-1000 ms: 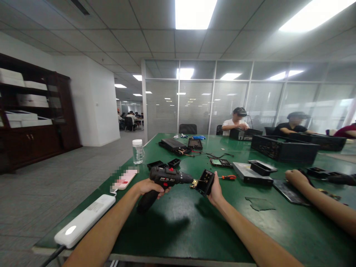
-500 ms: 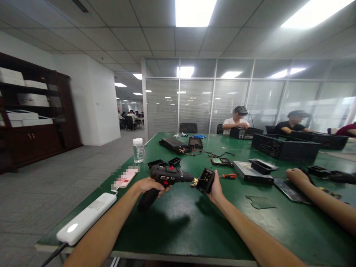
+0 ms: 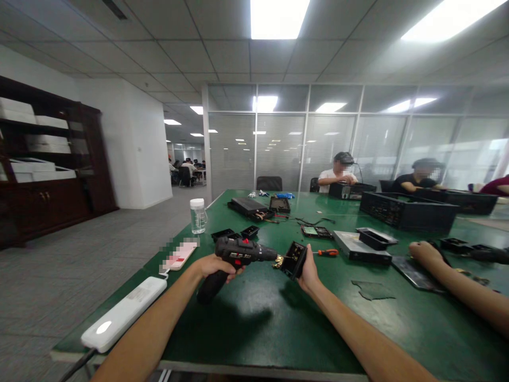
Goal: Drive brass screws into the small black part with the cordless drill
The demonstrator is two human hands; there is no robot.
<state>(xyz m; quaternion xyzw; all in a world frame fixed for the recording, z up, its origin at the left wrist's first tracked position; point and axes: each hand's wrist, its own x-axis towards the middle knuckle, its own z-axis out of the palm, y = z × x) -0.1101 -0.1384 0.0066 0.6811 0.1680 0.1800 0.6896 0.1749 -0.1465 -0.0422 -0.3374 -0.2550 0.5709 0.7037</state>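
My left hand (image 3: 218, 267) is closed round the grip of a black cordless drill (image 3: 240, 250) with red switches. The drill points right, and its bit reaches into the open side of a small black box-shaped housing (image 3: 293, 260). My right hand (image 3: 309, 271) grips that housing from its right side and holds it tilted above the table. Some small brass-coloured parts (image 3: 278, 261) show beside the bit, at the housing's left edge. Behind my right hand lies an orange-handled screwdriver (image 3: 328, 252). Similar black housings (image 3: 249, 231) lie beyond the drill.
A white power strip (image 3: 125, 313), a phone (image 3: 185, 254) and a clear bottle (image 3: 198, 216) line the green table's left edge. Right stand a metal drive case (image 3: 360, 246) and a large black computer case (image 3: 407, 209). Another person's arm (image 3: 453, 276) reaches in from the right.
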